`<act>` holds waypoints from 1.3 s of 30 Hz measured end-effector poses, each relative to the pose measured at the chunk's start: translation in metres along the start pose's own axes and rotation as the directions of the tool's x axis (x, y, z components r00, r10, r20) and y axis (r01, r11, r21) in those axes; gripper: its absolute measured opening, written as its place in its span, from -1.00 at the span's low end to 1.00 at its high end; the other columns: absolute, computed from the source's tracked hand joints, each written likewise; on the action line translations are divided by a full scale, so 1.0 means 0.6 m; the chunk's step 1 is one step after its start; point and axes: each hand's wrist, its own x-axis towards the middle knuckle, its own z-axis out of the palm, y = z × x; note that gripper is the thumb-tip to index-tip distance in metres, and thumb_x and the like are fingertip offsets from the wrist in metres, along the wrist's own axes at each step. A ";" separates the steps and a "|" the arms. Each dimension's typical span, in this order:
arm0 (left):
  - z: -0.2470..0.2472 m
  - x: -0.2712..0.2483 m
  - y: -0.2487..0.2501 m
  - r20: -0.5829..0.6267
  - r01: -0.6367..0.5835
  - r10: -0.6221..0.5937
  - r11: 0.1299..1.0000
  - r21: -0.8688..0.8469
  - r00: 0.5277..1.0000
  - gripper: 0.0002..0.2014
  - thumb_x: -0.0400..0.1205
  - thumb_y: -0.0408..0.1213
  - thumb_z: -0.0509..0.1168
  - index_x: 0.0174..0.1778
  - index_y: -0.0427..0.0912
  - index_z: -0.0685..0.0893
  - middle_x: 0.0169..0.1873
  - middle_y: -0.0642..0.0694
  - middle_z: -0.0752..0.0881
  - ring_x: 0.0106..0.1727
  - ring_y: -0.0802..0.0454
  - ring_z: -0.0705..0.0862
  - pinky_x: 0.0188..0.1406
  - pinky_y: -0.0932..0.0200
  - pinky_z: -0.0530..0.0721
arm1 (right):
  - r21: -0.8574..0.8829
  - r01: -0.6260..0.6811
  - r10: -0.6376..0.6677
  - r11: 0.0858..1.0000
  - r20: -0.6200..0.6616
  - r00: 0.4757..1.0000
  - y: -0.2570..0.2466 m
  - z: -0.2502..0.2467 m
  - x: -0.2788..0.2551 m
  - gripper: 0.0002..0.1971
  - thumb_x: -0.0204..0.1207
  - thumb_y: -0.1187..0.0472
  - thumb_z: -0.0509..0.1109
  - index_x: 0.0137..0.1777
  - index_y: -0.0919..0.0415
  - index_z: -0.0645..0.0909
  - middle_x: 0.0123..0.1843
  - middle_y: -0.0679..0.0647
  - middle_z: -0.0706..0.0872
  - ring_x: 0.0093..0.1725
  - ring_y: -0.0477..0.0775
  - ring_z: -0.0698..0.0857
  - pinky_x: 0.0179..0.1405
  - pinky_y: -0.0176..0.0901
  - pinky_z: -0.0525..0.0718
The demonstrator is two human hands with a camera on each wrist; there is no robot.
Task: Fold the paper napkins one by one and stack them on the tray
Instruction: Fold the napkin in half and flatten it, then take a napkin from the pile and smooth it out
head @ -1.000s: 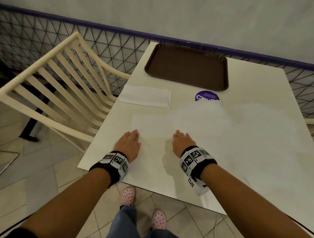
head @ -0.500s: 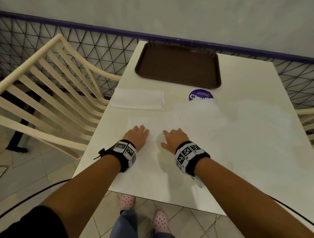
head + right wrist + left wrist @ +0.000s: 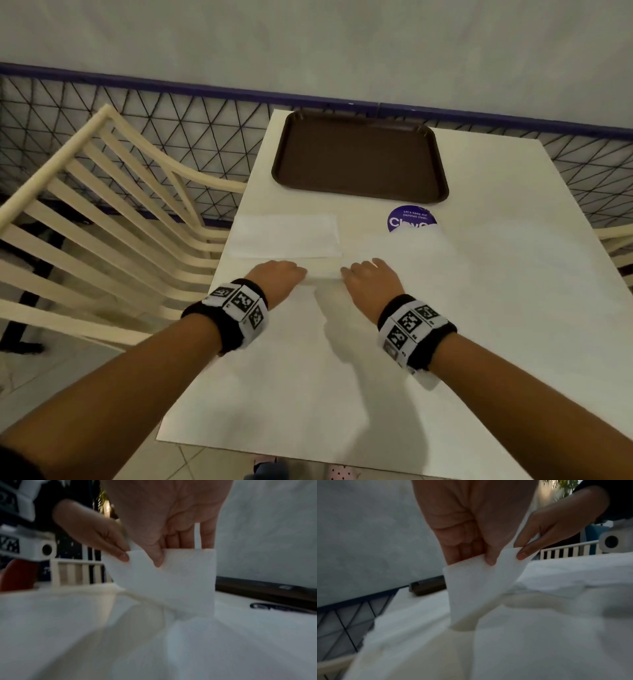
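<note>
A white paper napkin (image 3: 323, 277) lies in the middle of the table, with one edge lifted. My left hand (image 3: 279, 274) and right hand (image 3: 368, 277) both pinch that raised edge, a short way apart. In the left wrist view the left thumb and fingers (image 3: 453, 555) clamp the napkin (image 3: 471, 585), which hangs down to the table. The right wrist view shows the right hand (image 3: 169, 557) pinching the same sheet (image 3: 180, 581), thumb in front. The brown tray (image 3: 359, 161) sits at the far end with nothing on it.
A flat pile of white napkins (image 3: 284, 236) lies just beyond my left hand. More loose sheets (image 3: 421, 257) spread to the right, partly covering a purple round sticker (image 3: 409, 219). A cream slatted chair (image 3: 102, 222) stands left of the table; a wire fence (image 3: 205, 137) runs behind.
Both hands have slid away from me and closer together. They went from lying flat on the napkin to pinching its edge and lifting it.
</note>
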 end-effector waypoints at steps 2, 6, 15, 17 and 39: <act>-0.035 0.011 -0.040 -0.054 0.009 -0.009 1.000 -0.004 0.998 -0.58 0.73 -0.40 -0.03 0.54 -0.13 0.32 0.41 -0.22 0.48 0.38 -0.17 0.50 0.35 -0.01 0.49 | 0.031 -0.007 0.007 0.999 0.014 1.000 0.018 -0.053 0.022 -0.77 0.42 0.26 0.44 0.08 0.22 0.67 -0.11 0.12 0.79 -0.14 0.13 0.77 -0.14 -0.13 0.65; -0.101 0.024 -0.120 -0.183 0.066 -0.063 0.998 0.010 0.981 -0.55 0.74 -0.42 -0.04 0.56 -0.09 0.29 0.31 -0.26 0.58 0.29 -0.20 0.58 0.25 -0.02 0.55 | 0.114 -0.095 0.099 0.989 -0.028 0.995 0.049 -0.124 0.093 -0.61 0.69 0.37 0.01 0.49 0.20 0.31 0.35 0.19 0.60 0.26 0.27 0.63 0.14 0.05 0.57; -0.074 0.022 -0.184 -0.143 0.071 -0.046 0.982 0.176 0.989 -0.40 0.68 -0.59 -0.09 0.64 -0.20 -0.05 0.61 -0.17 0.12 0.60 -0.10 0.17 0.57 0.05 0.12 | 0.187 -0.063 0.055 0.980 0.052 0.997 0.001 -0.096 0.174 -0.35 0.59 0.57 -0.06 0.66 0.21 -0.08 0.70 0.10 -0.09 0.68 0.07 0.03 0.64 -0.10 0.00; -0.042 0.027 -0.183 -0.092 0.012 0.008 0.978 0.208 0.996 -0.38 0.66 -0.61 -0.09 0.63 -0.24 -0.11 0.63 -0.17 0.03 0.63 -0.06 0.07 0.61 0.09 -0.07 | 0.205 -0.063 0.043 0.977 0.102 0.994 -0.014 -0.062 0.175 -0.32 0.58 0.59 -0.07 0.66 0.22 -0.12 0.70 0.11 -0.15 0.68 0.05 -0.03 0.65 -0.11 -0.07; 0.087 0.052 -0.161 -0.046 -0.019 0.018 1.000 -0.017 0.999 -0.49 0.76 -0.13 -0.14 0.63 -0.22 0.02 0.65 -0.11 -0.04 0.65 -0.03 0.00 0.61 0.09 0.00 | 0.311 -0.147 0.045 0.939 0.312 0.949 -0.038 0.037 0.124 -0.42 0.70 0.28 -0.08 0.66 0.23 -0.21 0.69 0.12 -0.26 0.69 0.05 -0.18 0.66 -0.09 -0.16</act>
